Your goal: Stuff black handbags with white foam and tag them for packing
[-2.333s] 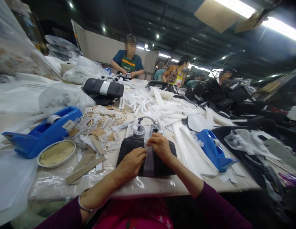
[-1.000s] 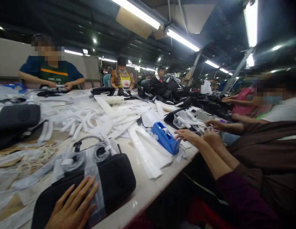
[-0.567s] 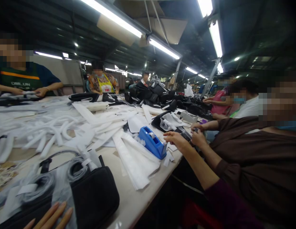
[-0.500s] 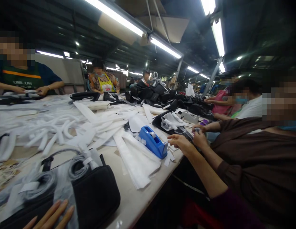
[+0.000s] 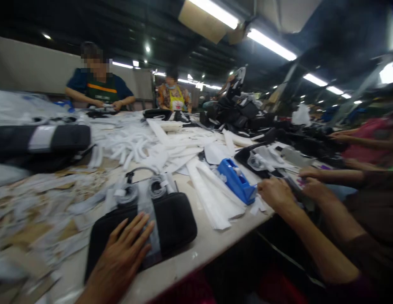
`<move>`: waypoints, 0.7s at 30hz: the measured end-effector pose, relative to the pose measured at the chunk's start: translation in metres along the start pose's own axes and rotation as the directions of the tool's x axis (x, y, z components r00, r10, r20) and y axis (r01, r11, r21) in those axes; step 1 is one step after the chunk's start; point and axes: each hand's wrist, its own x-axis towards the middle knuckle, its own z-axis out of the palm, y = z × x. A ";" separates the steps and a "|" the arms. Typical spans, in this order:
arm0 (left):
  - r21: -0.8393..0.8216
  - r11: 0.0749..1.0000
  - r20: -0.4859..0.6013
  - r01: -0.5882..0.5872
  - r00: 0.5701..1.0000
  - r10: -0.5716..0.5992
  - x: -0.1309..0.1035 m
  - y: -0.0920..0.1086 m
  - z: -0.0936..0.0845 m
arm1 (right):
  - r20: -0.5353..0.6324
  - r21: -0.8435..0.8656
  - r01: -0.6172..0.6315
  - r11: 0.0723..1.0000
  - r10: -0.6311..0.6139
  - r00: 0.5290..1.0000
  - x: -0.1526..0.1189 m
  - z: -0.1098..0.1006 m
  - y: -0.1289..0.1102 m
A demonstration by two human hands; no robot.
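My left hand (image 5: 123, 249) lies flat with spread fingers on a black padded bag (image 5: 174, 221) at the table's near edge. A translucent plastic strip (image 5: 147, 215) wraps the bag, and coiled grey cables (image 5: 129, 193) rest along its far side. My right hand (image 5: 277, 196) is closed at the cutting end of a blue tape dispenser (image 5: 236, 179), fingers pinched on the end of the tape. The tape itself is clear and hard to make out. Beside the dispenser lies a folded white foam sheet (image 5: 209, 198).
Paper and plastic scraps (image 5: 47, 211) cover the table's left side. Another black bag (image 5: 66, 137) lies beyond them. White foam pieces (image 5: 129, 145) and a pile of black bags (image 5: 237, 109) fill the middle and back. A co-worker's hands (image 5: 317, 185) work close to my right hand.
The view has swung left, bringing more of the left table into sight. My right hand's fingers have curled in and drawn slightly off the dispenser's tip. My left hand stays on the bag.
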 end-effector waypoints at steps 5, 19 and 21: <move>-0.030 0.990 0.154 0.138 0.979 -0.132 0.004 0.012 -0.016 | 0.152 -0.005 0.911 0.413 -0.900 0.409 0.006 0.000 -0.145; -0.125 0.968 0.161 0.217 0.967 -0.196 0.001 0.012 -0.017 | 0.279 -0.068 0.975 -0.210 -0.943 -0.184 -0.019 0.071 -0.315; -0.123 0.966 0.154 0.226 0.966 -0.206 0.002 0.013 -0.017 | 0.270 -0.088 0.966 -0.244 -0.939 -0.213 -0.021 0.074 -0.318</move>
